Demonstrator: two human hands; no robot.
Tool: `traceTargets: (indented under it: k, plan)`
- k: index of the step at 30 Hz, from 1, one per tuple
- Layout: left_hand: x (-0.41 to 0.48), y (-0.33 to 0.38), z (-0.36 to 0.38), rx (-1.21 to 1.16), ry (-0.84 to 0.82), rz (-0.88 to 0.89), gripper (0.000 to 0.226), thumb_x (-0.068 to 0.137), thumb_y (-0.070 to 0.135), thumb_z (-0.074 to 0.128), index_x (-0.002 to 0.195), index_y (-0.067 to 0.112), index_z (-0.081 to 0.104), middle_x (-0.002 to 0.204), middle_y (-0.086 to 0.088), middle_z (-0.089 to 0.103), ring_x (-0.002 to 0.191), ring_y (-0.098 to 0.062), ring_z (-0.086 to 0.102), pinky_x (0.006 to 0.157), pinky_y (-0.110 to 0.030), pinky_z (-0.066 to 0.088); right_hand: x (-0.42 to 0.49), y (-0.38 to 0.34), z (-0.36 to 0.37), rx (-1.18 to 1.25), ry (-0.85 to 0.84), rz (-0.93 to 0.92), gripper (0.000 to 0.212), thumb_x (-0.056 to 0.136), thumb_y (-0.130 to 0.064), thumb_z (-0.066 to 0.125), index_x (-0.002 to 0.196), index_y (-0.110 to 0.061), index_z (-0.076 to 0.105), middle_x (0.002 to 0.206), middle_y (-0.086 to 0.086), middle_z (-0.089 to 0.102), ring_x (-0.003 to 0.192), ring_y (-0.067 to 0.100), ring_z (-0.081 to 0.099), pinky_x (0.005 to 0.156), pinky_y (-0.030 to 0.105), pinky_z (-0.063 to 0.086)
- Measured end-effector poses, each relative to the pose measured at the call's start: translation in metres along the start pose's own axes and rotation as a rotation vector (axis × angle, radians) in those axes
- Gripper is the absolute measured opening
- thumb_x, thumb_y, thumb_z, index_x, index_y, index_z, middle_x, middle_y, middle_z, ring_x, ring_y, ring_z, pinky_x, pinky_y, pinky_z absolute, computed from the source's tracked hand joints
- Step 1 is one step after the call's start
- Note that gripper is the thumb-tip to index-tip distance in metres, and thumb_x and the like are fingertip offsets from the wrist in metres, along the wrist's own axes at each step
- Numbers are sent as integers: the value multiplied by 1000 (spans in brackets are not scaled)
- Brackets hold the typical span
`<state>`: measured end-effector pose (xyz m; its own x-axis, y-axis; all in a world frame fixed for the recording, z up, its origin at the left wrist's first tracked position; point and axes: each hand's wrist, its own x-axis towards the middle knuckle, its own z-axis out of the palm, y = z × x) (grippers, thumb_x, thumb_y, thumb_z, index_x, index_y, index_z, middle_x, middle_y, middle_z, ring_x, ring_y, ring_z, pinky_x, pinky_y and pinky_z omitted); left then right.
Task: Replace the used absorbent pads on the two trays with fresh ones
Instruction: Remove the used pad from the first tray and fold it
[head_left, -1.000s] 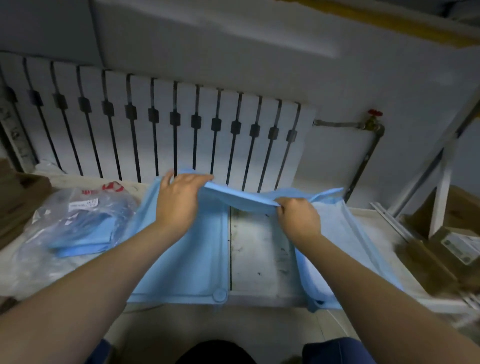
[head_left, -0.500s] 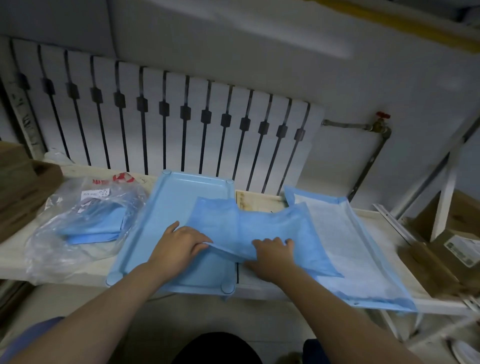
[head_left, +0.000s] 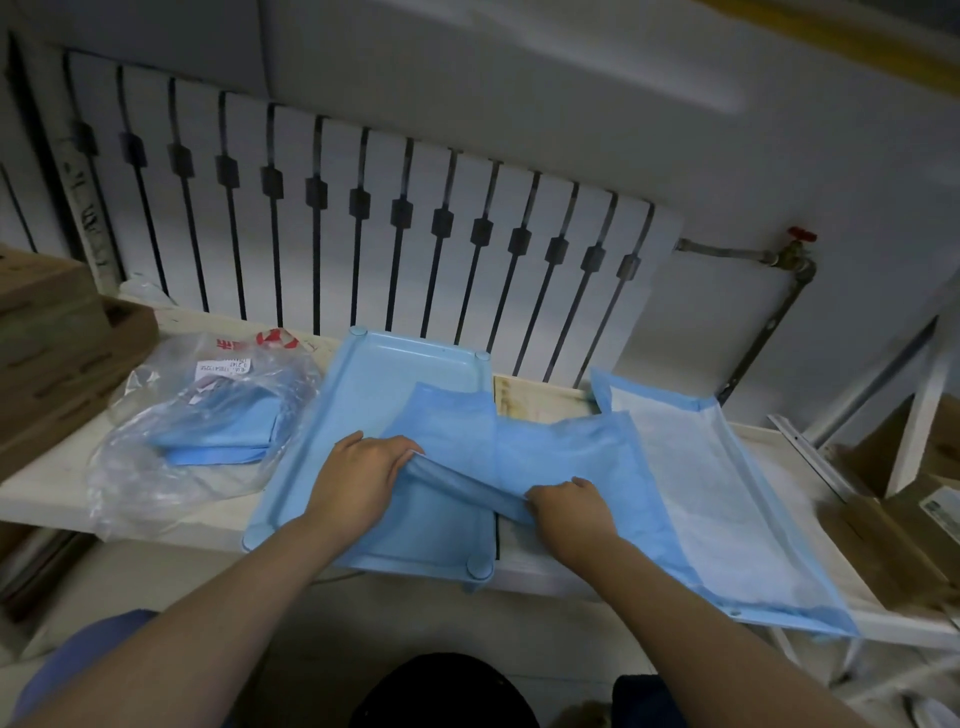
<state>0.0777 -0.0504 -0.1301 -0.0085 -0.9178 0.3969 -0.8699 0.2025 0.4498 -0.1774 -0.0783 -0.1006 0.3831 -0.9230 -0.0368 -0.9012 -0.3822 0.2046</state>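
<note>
- Head view: my left hand (head_left: 363, 483) and right hand (head_left: 571, 514) both have their fingers curled round the near fold of the fresh pad (head_left: 561, 447), which bunches into a roll between them.
- A second ago I held this pad up in front of the radiator (head_left: 363, 218). It now lies low across the middle of the frame, half on the left tray (head_left: 374, 364) and half lapping rightward.
- The left tray's far end shows bare, so I judge it is not yet lined.
- At lower right a spread pad (head_left: 727, 519) lies white side up, with the second tray hidden under it; that half looks done.
- Next I should open the fold and draw the pad left to square it.
- The bag of spares (head_left: 208, 415) sits on the table (head_left: 52, 499) at left, well apart from my hands.
</note>
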Motion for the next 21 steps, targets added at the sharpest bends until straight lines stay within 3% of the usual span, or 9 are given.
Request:
traceTargets:
  k: [5,7,9,11,13,15,17,19,21]
  plan:
    - [-3,3,8,139,129,-150,25,92,5,51,99,20,70,75,-6,70,79,-32,65,97,-42,40,-17,28,3,-6,-18,138,22,86,-8,43,99,-19,58,104,6,67,99,26,60,94,28,35]
    - [-4,13,7,229,75,-244,33,85,3,52,108,21,67,91,-5,69,101,-27,61,110,-46,26,-22,33,0,4,18,181,21,84,-8,47,98,-17,60,97,7,68,92,27,62,88,28,38]
    - [-2,25,6,247,4,-288,47,79,10,56,123,25,58,122,2,60,131,-20,40,117,-47,1,-23,34,-4,5,133,209,14,65,-12,71,78,-17,66,68,5,68,64,23,65,70,27,46]
    - [3,46,8,244,-86,-194,61,79,22,59,138,27,42,142,9,43,144,-14,18,115,-46,-14,-21,38,-1,29,163,212,35,26,-11,84,46,-21,57,35,1,49,30,16,48,44,22,41]
    - [9,74,15,245,-225,-40,68,82,32,57,145,29,32,149,9,36,146,-9,11,114,-47,-19,-20,42,6,43,221,191,40,19,-11,84,39,-21,51,28,0,41,25,15,41,41,18,37]
    - [13,104,27,227,-331,59,65,86,42,54,146,31,32,149,7,38,145,-6,15,115,-48,-18,-24,40,0,46,233,162,38,23,-12,84,39,-22,51,30,-1,41,27,15,42,43,18,37]
    - [15,127,41,222,-328,91,51,92,45,49,141,33,41,142,7,48,139,-7,29,117,-47,-14,-25,43,0,53,252,129,37,23,-11,83,40,-23,53,31,-2,42,29,14,43,46,18,40]
    - [18,137,51,248,-264,88,35,98,33,43,132,36,52,127,7,60,126,-8,47,117,-41,-12,-28,48,-4,37,267,119,35,24,-13,84,41,-24,56,33,-2,46,31,14,46,47,18,42]
    - [19,136,55,285,-221,64,35,99,21,40,125,36,57,116,8,66,114,-9,55,117,-37,-9,-37,57,-10,15,225,151,23,48,-16,82,59,-23,64,52,-1,61,49,18,60,60,22,45]
